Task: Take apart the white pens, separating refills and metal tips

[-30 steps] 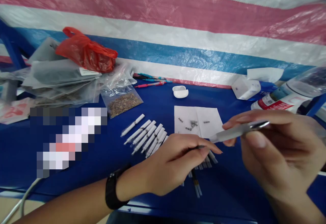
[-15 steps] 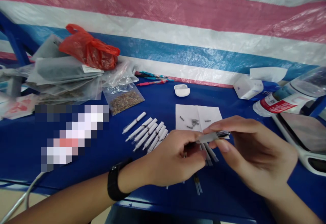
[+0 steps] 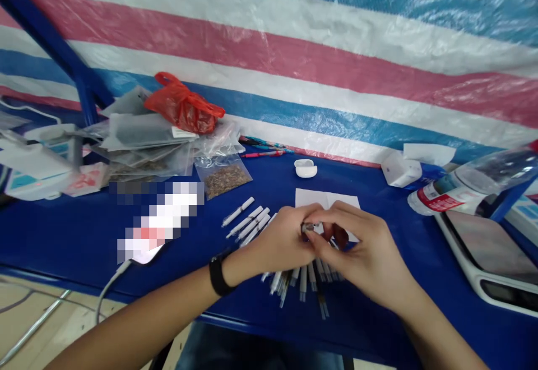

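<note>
My left hand, wearing a black wristband, is closed around a slim tube. Only the tube's greyish-brown end shows between the fingers; the rest is hidden. My right hand meets the left, its thumb and fingertips closed on that end. Under both hands several thin tubes with pale bodies and clear tips are fanned out on the blue table. Left of them lies a row of white tubes with clear ends. Just behind the hands is a creased white paper sheet, partly covered by the fingers.
A clear bag of dried brown shreds lies before stacked plastic bags and a red bag. A white earbud case sits behind the paper. Rightward are a digital scale, a bottle and a tissue pack.
Both hands have drawn closer together, and the right fingers now cover most of the tube that stuck out before. The camera view has shifted, so the wall sheet and table items appear lower.
</note>
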`<act>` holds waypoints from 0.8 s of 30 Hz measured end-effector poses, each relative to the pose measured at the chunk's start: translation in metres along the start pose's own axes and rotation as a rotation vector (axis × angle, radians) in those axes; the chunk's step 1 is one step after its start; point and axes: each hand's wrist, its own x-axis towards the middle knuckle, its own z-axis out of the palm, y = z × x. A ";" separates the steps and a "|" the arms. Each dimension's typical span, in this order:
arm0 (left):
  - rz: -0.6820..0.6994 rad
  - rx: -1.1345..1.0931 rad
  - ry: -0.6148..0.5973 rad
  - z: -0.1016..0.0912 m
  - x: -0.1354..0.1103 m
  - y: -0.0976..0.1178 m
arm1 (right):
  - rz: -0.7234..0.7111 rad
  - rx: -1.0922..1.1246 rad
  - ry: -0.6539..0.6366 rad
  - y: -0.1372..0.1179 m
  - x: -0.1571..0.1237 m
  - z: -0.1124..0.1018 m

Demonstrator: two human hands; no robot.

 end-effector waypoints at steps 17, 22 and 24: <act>-0.115 -0.086 0.044 -0.028 0.038 -0.039 | 0.196 -0.175 -0.201 0.010 0.057 0.014; -0.113 -0.035 -0.038 -0.033 0.044 -0.034 | 0.273 -0.125 -0.187 0.005 0.061 0.008; -0.109 0.007 -0.023 -0.035 0.045 -0.025 | 0.284 -0.076 -0.100 -0.003 0.053 0.003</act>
